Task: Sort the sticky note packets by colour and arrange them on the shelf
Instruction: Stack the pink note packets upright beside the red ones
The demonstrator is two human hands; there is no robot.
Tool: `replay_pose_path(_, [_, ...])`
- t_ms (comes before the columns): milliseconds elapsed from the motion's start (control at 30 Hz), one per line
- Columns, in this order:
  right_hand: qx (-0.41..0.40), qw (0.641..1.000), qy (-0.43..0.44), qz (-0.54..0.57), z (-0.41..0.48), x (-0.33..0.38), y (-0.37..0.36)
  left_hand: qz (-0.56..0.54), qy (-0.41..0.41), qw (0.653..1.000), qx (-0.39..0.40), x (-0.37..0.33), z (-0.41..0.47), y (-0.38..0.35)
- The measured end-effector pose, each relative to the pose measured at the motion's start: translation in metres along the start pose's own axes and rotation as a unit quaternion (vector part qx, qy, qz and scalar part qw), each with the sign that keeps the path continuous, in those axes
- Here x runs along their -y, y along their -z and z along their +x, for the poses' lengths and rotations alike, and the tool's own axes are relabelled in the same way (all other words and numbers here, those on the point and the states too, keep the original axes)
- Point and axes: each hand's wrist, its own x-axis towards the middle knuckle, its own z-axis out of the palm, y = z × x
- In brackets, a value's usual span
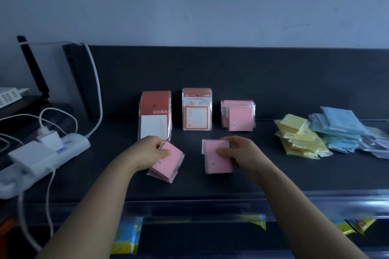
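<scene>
My left hand (152, 150) grips a small stack of pink packets (168, 164) tilted above the dark shelf (252, 174). My right hand (237, 151) holds another pink packet stack (217, 161) by its right edge. Upright against the shelf's back stand a row of pink packets (239, 115), red-and-white "University" packets (196, 111) and red-topped packets (155, 118). At the right lie a yellow pile (296, 134) and a blue pile (339, 126).
A white power strip (42, 153) with plugs and cables sits at the left shelf end. A clear plastic lip (210, 210) runs along the shelf's front edge. Yellow-green packages (126, 235) hang on the level below. Pale purple packets (376, 145) lie at the far right.
</scene>
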Motion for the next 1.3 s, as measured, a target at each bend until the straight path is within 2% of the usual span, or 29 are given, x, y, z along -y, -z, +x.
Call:
replay_pose_path(100, [-0.01,1.0,-0.002,0.016,0.002,-0.003,-0.008,0.058,0.011,0.998,-0.006,-0.001,0.0,-0.01])
replay_pose_path(200, [-0.012,0.999,-0.013,0.051,0.003,-0.008,-0.013,0.065,0.014,0.998,-0.011,-0.005,-0.001,-0.014])
replay_pose_path(433, [-0.008,0.992,-0.019,0.127,0.0,-0.011,-0.008,-0.09,-0.034,0.994,-0.047,-0.008,0.009,-0.026])
replay_pose_path(533, [-0.002,0.992,-0.014,0.126,0.0,-0.009,-0.005,-0.14,-0.069,0.986,-0.051,-0.019,0.011,-0.029])
replay_pose_path(633, [-0.009,0.995,0.012,0.1,-0.001,-0.006,0.002,-0.154,-0.106,0.982,-0.032,-0.033,0.016,-0.036])
replay_pose_path(800, [-0.021,0.998,0.053,0.013,-0.001,-0.002,0.017,-0.176,-0.128,0.973,0.076,-0.053,0.021,-0.046])
replay_pose_path(967, [0.008,0.995,0.071,-0.064,0.003,-0.002,0.028,-0.178,-0.143,0.965,0.129,-0.072,0.025,-0.053])
replay_pose_path(1067, [0.004,0.987,0.06,-0.149,0.005,-0.001,0.034,-0.153,-0.161,0.968,0.113,-0.08,0.029,-0.057])
replay_pose_path(1200, [-0.012,0.987,0.04,-0.156,0.008,-0.002,0.044,-0.185,-0.145,0.97,0.054,-0.078,0.041,-0.062])
replay_pose_path(1300, [-0.008,0.979,0.041,-0.2,0.008,0.001,0.052,-0.186,-0.138,0.971,0.049,-0.078,0.049,-0.069])
